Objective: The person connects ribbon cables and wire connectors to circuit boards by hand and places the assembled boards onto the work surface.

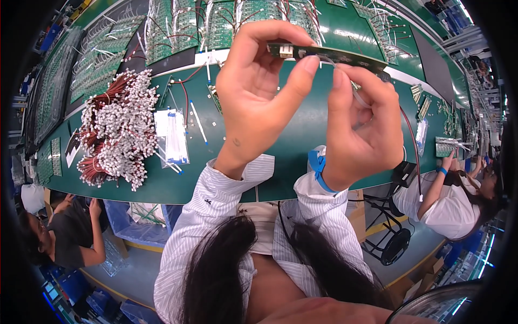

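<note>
My left hand (259, 86) pinches the left end of a narrow green circuit board strip (345, 56), raised above the green workbench (302, 135). A small white connector sits on the strip by my left fingers. My right hand (362, 127) grips a thin red and black wire (414, 151) that runs from the strip's right part and hangs down past my wrist. A blue strap (318, 171) circles my right wrist.
A heap of red wires with white connectors (116, 129) lies at the left of the bench beside white flat cables (174, 135). Rows of green circuit boards (183, 27) fill the far side. One person sits at lower left (59, 232), another at right (458, 200).
</note>
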### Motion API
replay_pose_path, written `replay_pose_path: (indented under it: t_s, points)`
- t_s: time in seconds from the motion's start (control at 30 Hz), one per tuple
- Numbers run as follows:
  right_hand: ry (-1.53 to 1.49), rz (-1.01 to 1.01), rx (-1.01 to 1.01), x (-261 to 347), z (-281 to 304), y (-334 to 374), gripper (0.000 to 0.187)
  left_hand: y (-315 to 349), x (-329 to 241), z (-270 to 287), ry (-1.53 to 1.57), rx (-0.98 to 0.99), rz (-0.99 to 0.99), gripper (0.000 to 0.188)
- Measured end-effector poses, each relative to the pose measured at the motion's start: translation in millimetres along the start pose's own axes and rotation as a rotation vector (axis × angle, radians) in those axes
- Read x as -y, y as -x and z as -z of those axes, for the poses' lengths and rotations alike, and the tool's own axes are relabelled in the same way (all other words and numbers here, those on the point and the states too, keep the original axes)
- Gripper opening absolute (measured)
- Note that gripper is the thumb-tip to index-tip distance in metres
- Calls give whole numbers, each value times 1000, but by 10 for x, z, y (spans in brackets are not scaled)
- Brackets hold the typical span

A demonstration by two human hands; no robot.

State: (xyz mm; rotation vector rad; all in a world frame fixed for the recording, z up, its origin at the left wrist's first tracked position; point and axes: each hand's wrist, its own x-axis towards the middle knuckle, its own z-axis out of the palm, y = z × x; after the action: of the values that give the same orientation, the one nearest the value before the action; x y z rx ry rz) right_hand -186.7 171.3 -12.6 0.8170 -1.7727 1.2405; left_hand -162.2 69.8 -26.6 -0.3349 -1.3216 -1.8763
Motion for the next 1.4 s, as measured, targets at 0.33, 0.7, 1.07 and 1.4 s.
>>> replay_pose_path:
  t_s: [0.33, 0.7, 1.07, 1.4]
  points:
    - [-40, -15, 41, 11, 24, 2, 14, 2, 30, -2, -44, 18, -14, 28]
    - [-34, -71, -24, -11, -45, -6, 22, 10, -18, -41, -48, 24, 13, 26]
    - [19, -72, -30, -13, -13, 1, 22, 13, 31, -76, 12, 26, 29, 23]
    - [-33, -100, -48, -27, -17, 5, 21, 8, 39, -90, 18, 38, 31, 23]
